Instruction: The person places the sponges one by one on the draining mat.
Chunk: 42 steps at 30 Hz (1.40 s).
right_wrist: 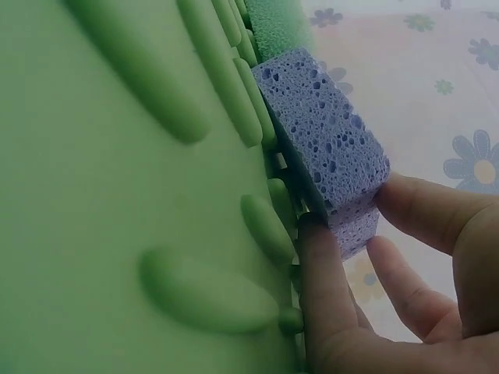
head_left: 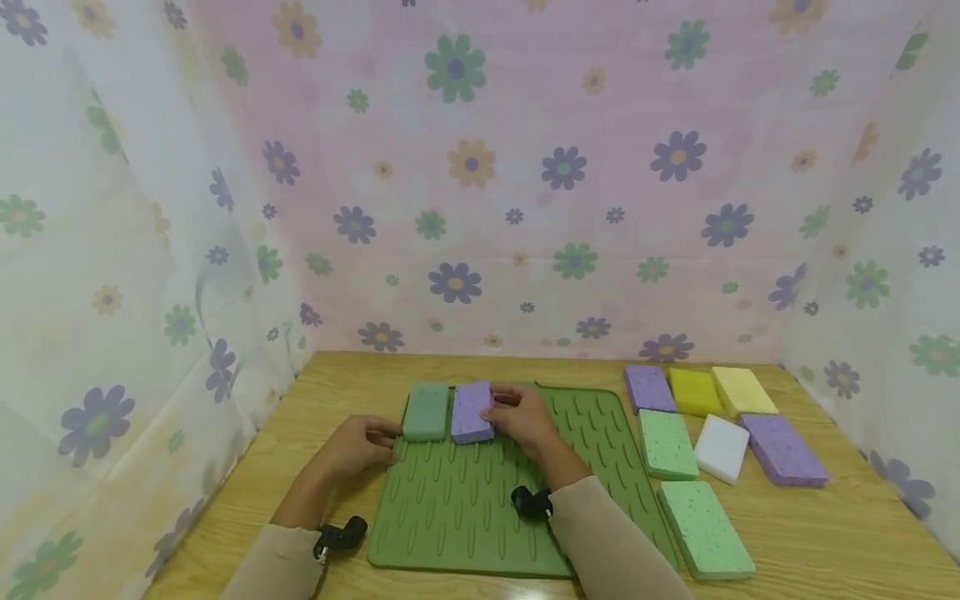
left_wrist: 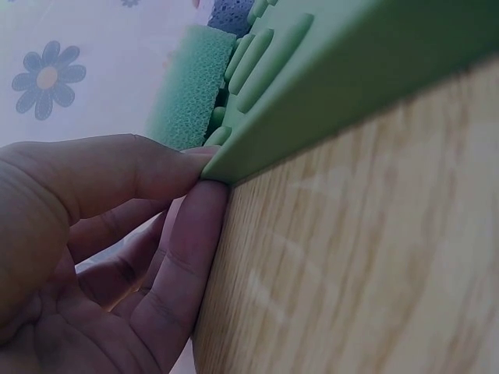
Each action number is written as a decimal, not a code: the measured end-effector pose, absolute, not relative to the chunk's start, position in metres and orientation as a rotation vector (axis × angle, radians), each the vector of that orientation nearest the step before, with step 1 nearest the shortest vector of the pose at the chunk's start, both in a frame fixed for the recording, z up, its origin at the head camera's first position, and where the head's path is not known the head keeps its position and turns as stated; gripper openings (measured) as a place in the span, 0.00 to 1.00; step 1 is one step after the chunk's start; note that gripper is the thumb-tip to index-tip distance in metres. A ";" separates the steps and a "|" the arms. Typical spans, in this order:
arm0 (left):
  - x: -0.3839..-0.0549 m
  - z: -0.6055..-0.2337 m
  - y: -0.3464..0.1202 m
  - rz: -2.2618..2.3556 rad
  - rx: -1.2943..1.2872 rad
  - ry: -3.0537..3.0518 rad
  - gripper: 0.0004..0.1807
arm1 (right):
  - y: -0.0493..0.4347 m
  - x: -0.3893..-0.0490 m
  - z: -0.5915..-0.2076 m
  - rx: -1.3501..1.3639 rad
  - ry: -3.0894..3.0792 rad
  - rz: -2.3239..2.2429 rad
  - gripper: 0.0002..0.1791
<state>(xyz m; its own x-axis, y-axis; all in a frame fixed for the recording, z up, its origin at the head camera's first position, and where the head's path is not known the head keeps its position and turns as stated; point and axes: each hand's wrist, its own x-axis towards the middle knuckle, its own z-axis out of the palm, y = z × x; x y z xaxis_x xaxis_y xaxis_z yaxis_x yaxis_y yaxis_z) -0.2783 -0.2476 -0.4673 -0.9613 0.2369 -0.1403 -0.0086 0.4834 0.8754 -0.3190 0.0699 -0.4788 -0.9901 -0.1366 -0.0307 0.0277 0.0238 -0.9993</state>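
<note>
A green ridged silicone mat point(head_left: 450, 508) lies on the wooden table. My left hand point(head_left: 358, 446) is at its far left part, thumb and finger point(left_wrist: 204, 226) pinching the mat's rim. Just beside them, a darker green sponge point(head_left: 425, 412) rests on the mat's far left corner. To its right is a purple sponge point(head_left: 472, 412), a narrow gap between the two. My right hand point(head_left: 525, 417) grips this purple sponge by its right side. In the right wrist view, the sponge's porous face point(right_wrist: 323, 128) sits close over the ridges, fingers and thumb around its near end.
Right of the mat lie two light green sponges point(head_left: 705, 529), a white sponge point(head_left: 722, 448), a yellow one point(head_left: 696, 392), a pale yellow one point(head_left: 742, 390) and two more purple ones point(head_left: 783, 450). Flowered cloth point(head_left: 517, 208) walls in the table's back and sides.
</note>
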 end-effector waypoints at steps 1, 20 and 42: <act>-0.278 -0.468 -0.248 1.471 0.196 2.485 0.25 | 0.070 -0.319 -0.479 -0.118 2.180 -2.100 0.29; -0.280 -0.468 -0.247 1.493 0.206 2.470 0.24 | 0.072 -0.310 -0.456 -0.113 2.589 -1.678 0.33; -0.278 -0.467 -0.247 1.481 0.211 2.479 0.24 | 0.096 -0.274 -0.420 -0.452 2.675 -1.455 0.39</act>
<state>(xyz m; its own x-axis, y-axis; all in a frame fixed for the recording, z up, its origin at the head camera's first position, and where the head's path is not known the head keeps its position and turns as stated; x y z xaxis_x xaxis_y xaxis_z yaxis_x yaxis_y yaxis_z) -0.2777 -0.2474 -0.4669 -0.9594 0.2474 -0.1355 -0.0021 0.4740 0.8805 -0.2742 0.0959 -0.4204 -0.9549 -0.2847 0.0839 -0.2252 0.5106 -0.8298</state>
